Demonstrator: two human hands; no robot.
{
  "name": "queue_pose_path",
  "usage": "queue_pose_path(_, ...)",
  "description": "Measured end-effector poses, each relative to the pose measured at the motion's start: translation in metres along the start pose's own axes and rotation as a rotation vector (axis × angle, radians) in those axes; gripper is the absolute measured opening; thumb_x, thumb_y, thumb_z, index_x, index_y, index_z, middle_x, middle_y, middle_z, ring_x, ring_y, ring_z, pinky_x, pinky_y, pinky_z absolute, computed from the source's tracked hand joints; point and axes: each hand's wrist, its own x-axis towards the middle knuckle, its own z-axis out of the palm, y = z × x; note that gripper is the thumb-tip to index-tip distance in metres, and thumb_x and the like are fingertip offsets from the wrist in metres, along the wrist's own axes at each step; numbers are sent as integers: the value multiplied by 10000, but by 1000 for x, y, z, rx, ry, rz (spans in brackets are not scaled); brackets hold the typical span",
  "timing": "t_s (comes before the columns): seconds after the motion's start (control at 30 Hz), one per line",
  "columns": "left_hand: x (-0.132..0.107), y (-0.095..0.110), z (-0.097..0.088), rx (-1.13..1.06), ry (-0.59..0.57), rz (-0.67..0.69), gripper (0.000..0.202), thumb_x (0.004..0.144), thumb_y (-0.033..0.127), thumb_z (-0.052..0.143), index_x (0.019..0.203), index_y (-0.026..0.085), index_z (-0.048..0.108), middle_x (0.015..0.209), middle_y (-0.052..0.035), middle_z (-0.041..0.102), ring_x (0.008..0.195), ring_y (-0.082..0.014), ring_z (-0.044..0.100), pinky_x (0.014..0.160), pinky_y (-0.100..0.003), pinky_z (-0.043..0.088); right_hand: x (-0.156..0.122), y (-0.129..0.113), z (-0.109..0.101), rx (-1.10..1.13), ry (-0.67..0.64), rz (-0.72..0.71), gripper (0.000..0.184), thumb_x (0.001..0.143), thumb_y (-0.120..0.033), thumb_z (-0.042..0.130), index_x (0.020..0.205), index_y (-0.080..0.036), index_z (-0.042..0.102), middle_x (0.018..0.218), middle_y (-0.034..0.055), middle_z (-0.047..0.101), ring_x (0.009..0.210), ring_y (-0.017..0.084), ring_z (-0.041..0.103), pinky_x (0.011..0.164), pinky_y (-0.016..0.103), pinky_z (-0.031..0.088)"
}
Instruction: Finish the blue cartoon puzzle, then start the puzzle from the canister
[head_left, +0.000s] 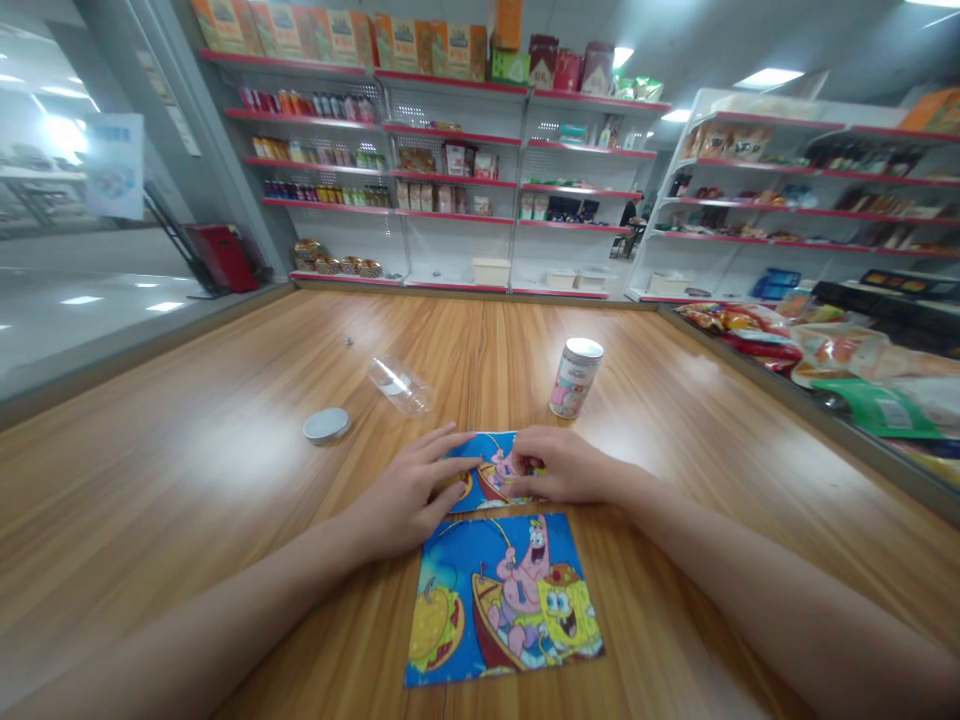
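Observation:
A blue cartoon picture [487, 487] lies flat on the table beneath both hands, partly covered by them. My left hand [416, 485] rests on its left side with the fingers stretched out and apart. On its right side, my right hand [559, 465] has its fingers curled in, touching the surface; whatever they may pinch is hidden. Closer to me lies a larger sheet [504, 600] with the same design: a pink starfish and a yellow sponge figure in a boat, and a burger. A narrow strip of table separates the two pictures.
Beyond my hands, a clear plastic jar [401, 386] lies on its side near a grey round lid [327, 426]. A printed can [576, 378] stands upright at the right. A tiny object [348, 341] sits farther back. Packaged goods [862, 370] lie beyond the right edge; stocked shelves [457, 150] stand behind.

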Motion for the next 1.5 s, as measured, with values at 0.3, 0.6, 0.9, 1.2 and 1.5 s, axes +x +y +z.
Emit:
queue_pose_path(0.3, 1, -4, -1, -57, -47, 2, 387, 961, 203, 507, 1328, 260, 618, 1483, -77, 533, 1412, -298, 450, 1179, -549, 386, -3, 5, 11, 960, 412, 308, 515, 859, -503, 693, 563, -204, 395, 479, -83, 323, 430, 66, 244, 431, 235, 152)
queue_pose_path(0.6, -2, -16, -5, -857, 511, -288, 154, 653, 50, 496, 596, 162, 585, 633, -6, 570, 618, -115, 531, 591, -217, 449, -2, 16, 0, 1281, 472, 305, 531, 726, -378, 656, 516, -245, 187, 397, -112, 161, 312, 44, 114, 338, 225, 123)
queue_pose_path(0.9, -2, -35, -6, -1072, 628, -327, 209, 556, 136, 461, 481, 186, 272, 462, 54, 244, 404, -64, 218, 416, -196, 174, -8, 24, -14, 1184, 642, 147, 442, 753, -328, 526, 557, -240, 140, 441, -101, 99, 358, 64, 52, 375, 263, 121)
queue_pose_path(1.2, -1, 7, -12, -226, 12, 175, 317, 890, 116, 542, 1114, 242, 728, 1121, -79, 651, 1059, -230, 582, 959, -387, 465, -12, 15, -3, 277, 129, -45, 276, 764, -221, 684, 570, -180, 493, 547, -35, 483, 518, 90, 396, 538, 264, 238)
queue_pose_path(1.5, 0, -2, -5, -258, 42, 173, 266, 883, 65, 516, 962, 206, 727, 1032, -51, 678, 988, -184, 634, 899, -322, 504, -15, -75, 28, -223, 163, 75, 688, 868, -661, 586, 1322, -145, 594, 1315, 185, 613, 1190, 333, 549, 1012, 489, 416)
